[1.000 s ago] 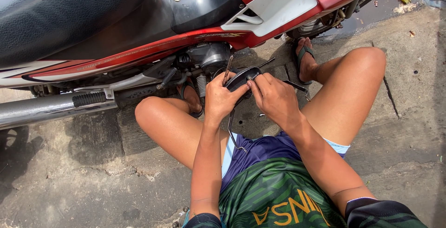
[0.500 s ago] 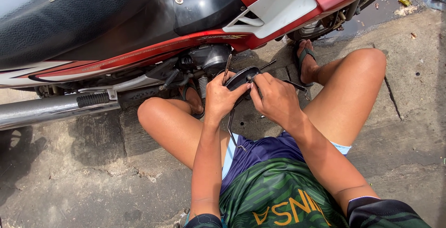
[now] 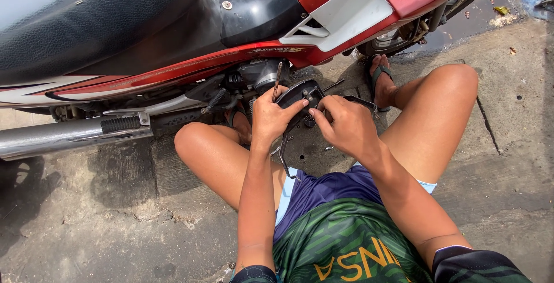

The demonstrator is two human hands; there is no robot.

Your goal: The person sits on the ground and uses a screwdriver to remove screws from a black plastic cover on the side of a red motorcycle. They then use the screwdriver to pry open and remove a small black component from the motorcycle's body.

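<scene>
I sit on the ground beside a red and black motorcycle (image 3: 242,40). My left hand (image 3: 270,115) grips a small black plastic cover part (image 3: 300,95) and also has a thin tool (image 3: 277,80) sticking up between its fingers. My right hand (image 3: 343,124) holds the same part from the right, with its fingertips on the part's inner face. A thin metal bracket (image 3: 284,155) hangs down below the part between my knees. The part's far side is hidden by my fingers.
The motorcycle's chrome exhaust pipe (image 3: 63,136) runs along the left, with a black footrest (image 3: 213,101) near my left knee. My sandalled foot (image 3: 381,84) rests by the rear wheel (image 3: 392,40). Cracked concrete ground (image 3: 508,144) lies all around, with a dark puddle at the upper right.
Both hands stay on the black part and shift only a little. My right fingers have moved onto the part's inner face.
</scene>
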